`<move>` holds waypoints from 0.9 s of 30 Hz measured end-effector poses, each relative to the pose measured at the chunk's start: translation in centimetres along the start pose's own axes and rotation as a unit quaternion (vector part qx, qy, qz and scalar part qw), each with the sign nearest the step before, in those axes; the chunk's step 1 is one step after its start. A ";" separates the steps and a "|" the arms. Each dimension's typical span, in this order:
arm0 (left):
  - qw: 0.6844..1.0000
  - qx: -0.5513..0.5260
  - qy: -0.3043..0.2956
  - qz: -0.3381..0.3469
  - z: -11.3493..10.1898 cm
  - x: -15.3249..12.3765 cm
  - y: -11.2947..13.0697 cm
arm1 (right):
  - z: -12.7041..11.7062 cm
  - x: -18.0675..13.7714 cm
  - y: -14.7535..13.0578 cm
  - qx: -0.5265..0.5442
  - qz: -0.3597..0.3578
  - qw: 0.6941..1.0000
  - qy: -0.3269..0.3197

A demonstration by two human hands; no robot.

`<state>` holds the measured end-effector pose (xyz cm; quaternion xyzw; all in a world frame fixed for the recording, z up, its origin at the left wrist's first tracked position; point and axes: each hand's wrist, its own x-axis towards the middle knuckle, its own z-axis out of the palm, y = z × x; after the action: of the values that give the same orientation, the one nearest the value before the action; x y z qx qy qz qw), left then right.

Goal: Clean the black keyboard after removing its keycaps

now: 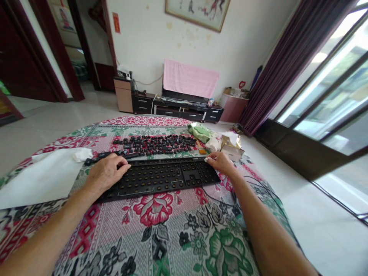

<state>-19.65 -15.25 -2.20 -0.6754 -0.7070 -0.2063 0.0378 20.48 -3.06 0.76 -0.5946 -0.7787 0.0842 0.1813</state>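
Note:
A black keyboard (161,177) with its keycaps removed lies across a table covered by a floral cloth (161,230). My left hand (107,171) rests on the keyboard's left end, fingers curled over its top edge. My right hand (220,161) grips the keyboard's far right corner with bent fingers. Several loose black keycaps (156,145) are laid out in rows just behind the keyboard. The keyboard's cable (218,199) trails off to the right.
A white paper sheet (43,178) lies at the left. Green and gold wrappers (218,140) sit behind the right hand. Beyond the table stand a low TV cabinet with a pink cloth (189,78), a doorway at left and glass doors at right.

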 end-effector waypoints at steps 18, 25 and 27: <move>0.998 0.041 0.039 -0.031 -0.5 -0.1 0.1 | 1.4 0.7 -0.7 -0.030 -0.084 0.995 0.035; 0.998 0.042 0.035 -0.039 -0.5 -0.1 0.1 | -2.0 0.4 0.2 -0.045 -0.094 0.988 -0.112; 0.998 0.042 0.032 -0.040 -0.6 -0.1 0.2 | -2.3 0.3 0.4 -0.026 -0.078 0.994 -0.077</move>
<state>-19.58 -15.59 -1.65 -0.6377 -0.7396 -0.1994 0.0810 21.65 -2.88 2.77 -0.5284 -0.8363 0.0951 0.1107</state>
